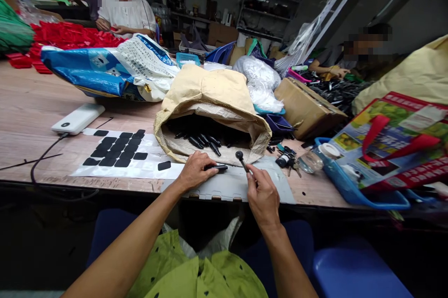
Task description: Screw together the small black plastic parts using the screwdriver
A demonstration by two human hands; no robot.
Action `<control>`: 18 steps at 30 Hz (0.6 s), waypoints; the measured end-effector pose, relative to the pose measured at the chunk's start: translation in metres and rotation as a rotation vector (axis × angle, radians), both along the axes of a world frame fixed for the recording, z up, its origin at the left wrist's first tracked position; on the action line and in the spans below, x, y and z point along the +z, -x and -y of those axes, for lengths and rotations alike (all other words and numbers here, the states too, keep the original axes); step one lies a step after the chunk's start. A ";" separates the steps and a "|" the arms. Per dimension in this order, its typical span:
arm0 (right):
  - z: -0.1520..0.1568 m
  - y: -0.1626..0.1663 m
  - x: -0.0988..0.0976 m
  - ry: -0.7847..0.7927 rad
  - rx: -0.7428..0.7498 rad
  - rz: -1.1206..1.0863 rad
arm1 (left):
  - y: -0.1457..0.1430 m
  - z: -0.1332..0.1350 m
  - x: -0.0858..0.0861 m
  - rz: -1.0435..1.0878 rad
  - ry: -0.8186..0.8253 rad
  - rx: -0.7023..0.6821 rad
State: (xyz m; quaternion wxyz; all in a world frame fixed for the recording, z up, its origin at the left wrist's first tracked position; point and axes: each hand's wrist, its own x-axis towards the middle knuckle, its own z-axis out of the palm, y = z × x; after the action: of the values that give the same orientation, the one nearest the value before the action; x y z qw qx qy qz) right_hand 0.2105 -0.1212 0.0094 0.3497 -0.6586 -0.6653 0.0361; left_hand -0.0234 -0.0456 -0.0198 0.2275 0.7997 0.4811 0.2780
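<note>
My left hand (196, 172) is closed on a short black tube-shaped piece (220, 167), which lies low over a grey board (280, 186) at the table's front edge. In my right hand (264, 195) is a thin stick with a round black head (240, 155), gripped near its lower end and pointing up and to the left. Just beyond both hands lies a tan sack (210, 86), its mouth facing me. Several black tube-shaped pieces (205, 140) rest inside it, partly in shadow. To the left, black rounded squares (115, 153) sit on a white sheet (79, 170).
A white power bank (77, 118) with a black cable stands left. Behind are a blue-white bag (105, 69) and red pieces (77, 37). Keys (292, 162), a clear jar (311, 162) and a blue tray (371, 200) lie right. Other people sit across the table.
</note>
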 end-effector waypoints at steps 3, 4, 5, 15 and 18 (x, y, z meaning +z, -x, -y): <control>-0.015 -0.011 -0.007 0.048 -0.098 0.148 | 0.001 -0.001 0.000 -0.002 0.011 -0.016; -0.019 -0.012 -0.011 0.057 -0.117 0.204 | 0.001 -0.001 0.000 -0.008 0.011 -0.019; -0.022 -0.013 -0.014 0.060 -0.131 0.257 | 0.001 -0.002 0.000 -0.016 0.009 -0.019; -0.022 -0.007 -0.028 0.007 -0.192 0.435 | -0.001 -0.002 -0.003 -0.032 -0.028 0.001; -0.022 -0.007 -0.029 0.005 -0.204 0.443 | 0.000 -0.002 -0.004 -0.033 -0.023 -0.008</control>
State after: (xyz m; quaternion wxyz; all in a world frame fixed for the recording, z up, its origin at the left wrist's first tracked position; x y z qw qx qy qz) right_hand 0.2173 -0.0991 -0.0196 0.1955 -0.7151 -0.6556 -0.1433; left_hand -0.0232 -0.0433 -0.0237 0.2112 0.8089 0.4782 0.2692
